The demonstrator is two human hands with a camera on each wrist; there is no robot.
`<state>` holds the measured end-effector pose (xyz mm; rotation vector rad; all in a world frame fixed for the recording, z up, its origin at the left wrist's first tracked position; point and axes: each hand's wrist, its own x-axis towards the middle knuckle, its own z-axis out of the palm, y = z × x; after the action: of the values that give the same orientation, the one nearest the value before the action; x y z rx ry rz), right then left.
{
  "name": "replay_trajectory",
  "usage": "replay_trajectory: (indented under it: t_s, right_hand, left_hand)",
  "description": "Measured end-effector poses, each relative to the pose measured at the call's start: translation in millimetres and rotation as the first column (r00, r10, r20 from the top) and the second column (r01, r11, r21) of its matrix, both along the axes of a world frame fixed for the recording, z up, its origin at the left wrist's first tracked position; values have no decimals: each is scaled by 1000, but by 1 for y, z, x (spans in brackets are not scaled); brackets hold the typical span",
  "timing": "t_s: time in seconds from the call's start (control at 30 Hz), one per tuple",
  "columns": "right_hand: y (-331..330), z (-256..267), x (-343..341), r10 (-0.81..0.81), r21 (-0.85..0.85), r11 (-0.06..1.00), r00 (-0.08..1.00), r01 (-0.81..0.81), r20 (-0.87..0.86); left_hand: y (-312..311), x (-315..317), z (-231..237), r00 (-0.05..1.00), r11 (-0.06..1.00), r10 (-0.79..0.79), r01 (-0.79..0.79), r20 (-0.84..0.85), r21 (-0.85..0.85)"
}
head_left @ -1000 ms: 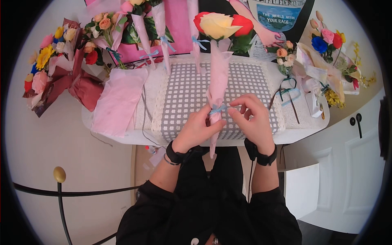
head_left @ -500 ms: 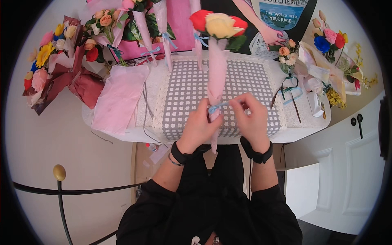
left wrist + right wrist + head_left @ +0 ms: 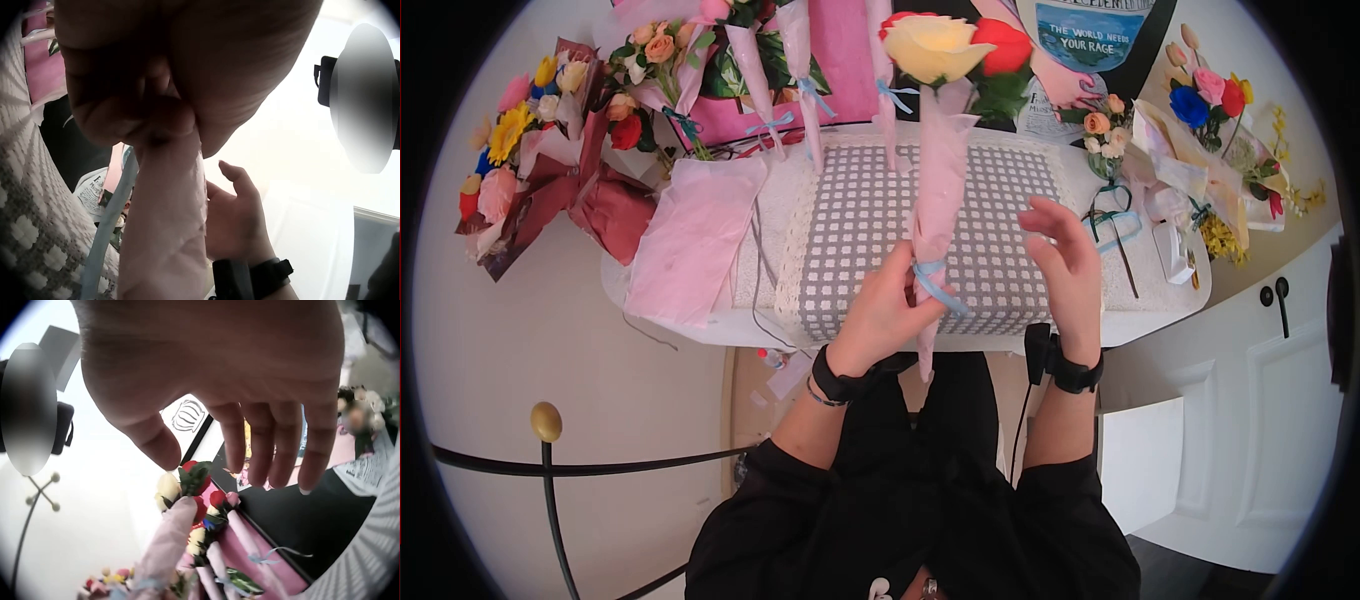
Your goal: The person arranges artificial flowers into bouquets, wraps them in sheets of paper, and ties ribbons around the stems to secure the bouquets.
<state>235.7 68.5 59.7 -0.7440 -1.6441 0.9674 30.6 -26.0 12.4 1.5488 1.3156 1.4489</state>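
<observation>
Over the checked cloth (image 3: pixel 1010 290), gripping the wrapped flower (image 3: pixel 940 190) low on its stem with the left hand (image 3: pixel 878 312), fingers and thumb curled round the pink paper. Blooms (image 3: pixel 935 48) at the far end, narrow foot toward the lap. Holding the right hand (image 3: pixel 1068 270) off to the right, apart from the flower, open, fingers loosely bent and spread, with no hold on anything.

By the look of it, well into this one: paper rolled round the stem into a slim cone, blooms showing at the top, blue ribbon (image 3: pixel 928 268) round the narrow part just by the left thumb, with a length drooping to the right. No clear bow there; impossible to tell a finished knot from a simple wrap under the fingers. Probably left to do: drawing the ribbon snug, forming a bow and settling its tails.

At the back, three similar flowers (image 3: pixel 797 50) in pink paper with blue ribbon tied on, so seemingly complete, and a fair guide to the finish wanted here. On the table (image 3: pixel 1140 322), pink sheets (image 3: pixel 700 240) to the left and loose ribbons (image 3: pixel 1127 268) to the right, perhaps enough for more.
</observation>
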Motion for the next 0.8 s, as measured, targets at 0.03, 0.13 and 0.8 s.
replay_trajectory:
  t_s: [0.03,0.13,0.8]
  right_hand:
    - [-4,6,-6,100,-102,990,995,-98,14]
    - [-12,14,-29,287,-227,931,957,-287,-32]
    - [-8,-11,-19,267,-263,528,451,-808,-851]
  left_hand:
    - [-1,2,3,1000,1000,-7,7,-4,-2]
    - [-2,10,11,985,998,8,-18,-173,-53]
    - [-1,-9,-8,997,981,57,-47,44,-187]
